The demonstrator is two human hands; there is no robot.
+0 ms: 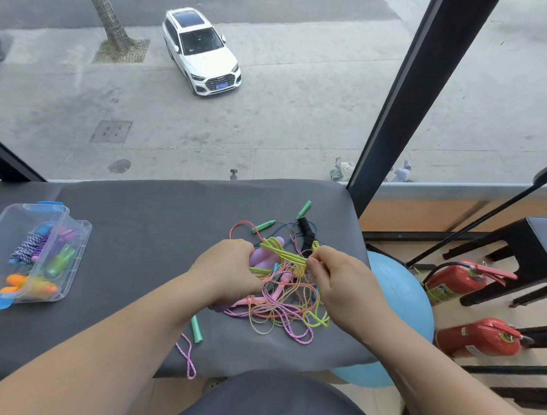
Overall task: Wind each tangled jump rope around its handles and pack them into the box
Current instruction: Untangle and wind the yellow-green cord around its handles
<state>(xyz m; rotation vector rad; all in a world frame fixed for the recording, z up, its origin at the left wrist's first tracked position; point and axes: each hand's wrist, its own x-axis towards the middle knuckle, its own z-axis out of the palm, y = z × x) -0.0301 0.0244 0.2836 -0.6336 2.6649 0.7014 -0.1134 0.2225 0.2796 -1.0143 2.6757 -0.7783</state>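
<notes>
A tangle of thin coloured jump ropes (280,305) lies on the grey table (145,233), with green handles (263,226), a black handle (307,235) and a pink handle (249,300) in it. My left hand (229,268) grips a pair of lilac handles (263,257) wound with a yellow-green rope (282,253). My right hand (335,276) pinches that rope's strands just right of the handles. A clear plastic box (75,255) at the table's left holds several wound ropes.
A loose green handle (196,329) and a pink rope end (189,357) lie near the table's front edge. A blue exercise ball (400,294) sits right of the table, with two red fire extinguishers (457,279) and black stands beyond. A window lies behind the table.
</notes>
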